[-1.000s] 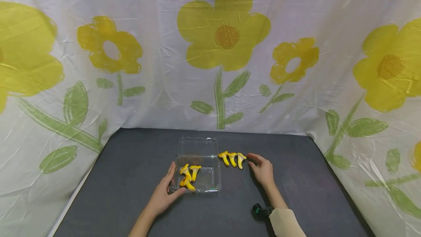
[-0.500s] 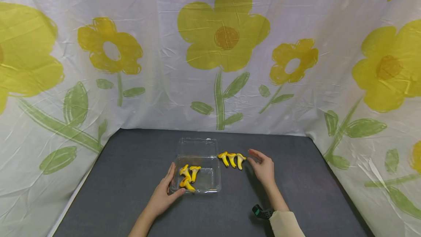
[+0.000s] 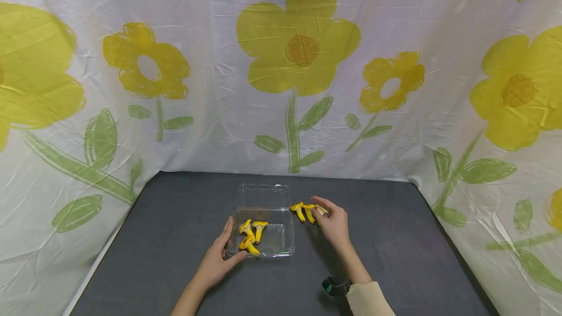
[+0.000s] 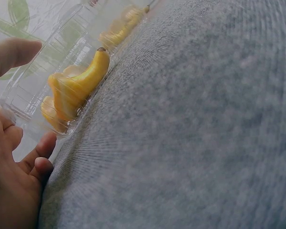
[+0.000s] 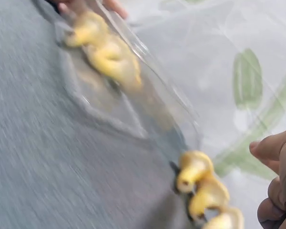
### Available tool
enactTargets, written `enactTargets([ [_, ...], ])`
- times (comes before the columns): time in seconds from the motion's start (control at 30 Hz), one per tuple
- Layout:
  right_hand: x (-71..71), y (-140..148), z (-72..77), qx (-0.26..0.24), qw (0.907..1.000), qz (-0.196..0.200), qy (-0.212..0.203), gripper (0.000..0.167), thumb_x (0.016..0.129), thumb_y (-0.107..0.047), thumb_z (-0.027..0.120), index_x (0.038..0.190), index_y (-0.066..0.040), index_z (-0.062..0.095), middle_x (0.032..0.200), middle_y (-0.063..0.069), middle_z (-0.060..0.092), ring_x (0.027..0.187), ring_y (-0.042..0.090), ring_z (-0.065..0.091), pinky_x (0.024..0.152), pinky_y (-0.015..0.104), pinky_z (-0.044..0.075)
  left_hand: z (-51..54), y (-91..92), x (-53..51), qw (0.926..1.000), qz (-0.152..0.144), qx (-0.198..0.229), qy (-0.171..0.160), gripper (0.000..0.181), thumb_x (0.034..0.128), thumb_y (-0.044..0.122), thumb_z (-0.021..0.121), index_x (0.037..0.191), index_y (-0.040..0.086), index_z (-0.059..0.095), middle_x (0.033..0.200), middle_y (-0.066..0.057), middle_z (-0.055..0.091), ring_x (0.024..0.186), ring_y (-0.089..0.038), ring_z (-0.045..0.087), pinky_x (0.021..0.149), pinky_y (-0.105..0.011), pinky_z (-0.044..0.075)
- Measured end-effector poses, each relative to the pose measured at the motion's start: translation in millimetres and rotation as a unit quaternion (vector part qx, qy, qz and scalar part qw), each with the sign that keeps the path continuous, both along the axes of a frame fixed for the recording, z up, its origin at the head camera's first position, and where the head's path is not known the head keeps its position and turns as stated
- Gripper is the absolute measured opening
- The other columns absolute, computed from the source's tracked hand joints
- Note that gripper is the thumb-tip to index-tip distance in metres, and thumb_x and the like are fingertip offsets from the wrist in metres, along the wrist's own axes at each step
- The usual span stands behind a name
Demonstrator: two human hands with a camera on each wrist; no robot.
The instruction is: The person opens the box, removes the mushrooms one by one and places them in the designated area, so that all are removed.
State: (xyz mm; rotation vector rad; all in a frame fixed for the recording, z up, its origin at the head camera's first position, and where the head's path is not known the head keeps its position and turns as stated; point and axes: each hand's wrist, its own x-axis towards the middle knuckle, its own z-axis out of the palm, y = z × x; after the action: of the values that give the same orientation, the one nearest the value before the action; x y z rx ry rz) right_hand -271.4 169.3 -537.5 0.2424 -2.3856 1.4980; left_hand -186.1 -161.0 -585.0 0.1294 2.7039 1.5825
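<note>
A clear plastic clamshell box (image 3: 283, 245) lies on the dark table, holding three yellow mushrooms (image 3: 259, 230) in its left half. My left hand (image 3: 215, 257) rests against the box's near left corner, fingers along the left side and thumb at the front edge. Three more yellow mushrooms (image 3: 298, 211) form a row right of the box. Over the rightmost mushroom (image 3: 322, 209) hovers my right hand (image 3: 333, 223), partly hiding it. In the right wrist view, thumb and fingers of the right hand (image 5: 279, 176) show apart from the mushrooms (image 5: 207, 195).
The box's lid (image 3: 264, 195) stands raised at the back. A dark band (image 3: 335, 286) sits around the right wrist, by a cream sleeve (image 3: 369, 299). Behind and beside the dark table (image 3: 175, 218) hangs a white curtain (image 3: 210, 135) with painted flowers.
My right hand first lifted slightly from beside the row, then moved left over the rightmost mushroom. The left hand and the box stay where they were.
</note>
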Motion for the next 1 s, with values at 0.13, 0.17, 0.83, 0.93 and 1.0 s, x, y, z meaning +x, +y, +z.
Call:
enactTargets([
  [0.13,1.9,-23,-3.1,-0.002,0.9998,0.019,0.007,0.032,0.091,0.0,0.082,0.123,-0.004,0.079,0.117,0.011,0.079,0.057,-0.009,0.043,0.049,0.019,0.032,0.1,-0.2,0.0,1.0,0.001,-0.001,-0.001,0.104,0.0935,0.04,0.082,0.172,0.016,0.018,0.101,0.0,0.05,0.076,-0.013,0.036,0.066,-0.026,0.035],
  [0.17,2.8,-28,-4.6,-0.004,0.9996,0.027,0.008,0.031,0.091,0.0,0.082,0.122,-0.004,0.08,0.117,0.011,0.079,0.064,-0.01,0.048,0.05,0.018,0.033,0.0,-0.2,0.0,1.0,0.002,0.0,-0.001,0.104,0.0933,0.041,0.082,0.172,0.017,0.018,0.102,0.0,0.051,0.076,-0.013,0.036,0.066,-0.026,0.035],
  [0.83,10.5,-95,-10.2,0.05,0.9912,0.121,0.02,0.03,0.093,-0.008,0.082,0.123,-0.01,0.08,0.115,0.009,0.079,0.04,-0.007,0.022,0.043,0.018,0.026,-1.0,0.9,-0.3,0.9999,0.002,0.009,-0.006,0.103,0.0924,0.04,0.083,0.172,0.02,0.02,0.119,-0.004,0.058,0.075,-0.013,0.037,0.066,-0.026,0.036],
  [0.93,9.5,-98,-12.8,0.097,0.9879,0.118,0.029,0.029,0.093,-0.009,0.082,0.122,-0.01,0.08,0.115,0.009,0.08,0.041,-0.006,0.023,0.043,0.018,0.027,-0.6,0.4,-0.6,0.9999,0.0,0.008,-0.01,0.104,0.0926,0.04,0.083,0.172,0.02,0.019,0.106,-0.001,0.054,0.075,-0.013,0.036,0.066,-0.026,0.035],
  [1.0,8.8,-99,-13.1,0.124,0.9843,0.119,0.039,0.029,0.093,-0.01,0.082,0.122,-0.008,0.08,0.115,0.008,0.08,0.041,-0.004,0.025,0.043,0.018,0.027,0.2,-0.1,-0.8,0.9999,-0.001,0.007,-0.011,0.104,0.0927,0.041,0.083,0.172,0.02,0.019,0.097,-0.001,0.049,0.075,-0.014,0.036,0.067,-0.026,0.035],
])
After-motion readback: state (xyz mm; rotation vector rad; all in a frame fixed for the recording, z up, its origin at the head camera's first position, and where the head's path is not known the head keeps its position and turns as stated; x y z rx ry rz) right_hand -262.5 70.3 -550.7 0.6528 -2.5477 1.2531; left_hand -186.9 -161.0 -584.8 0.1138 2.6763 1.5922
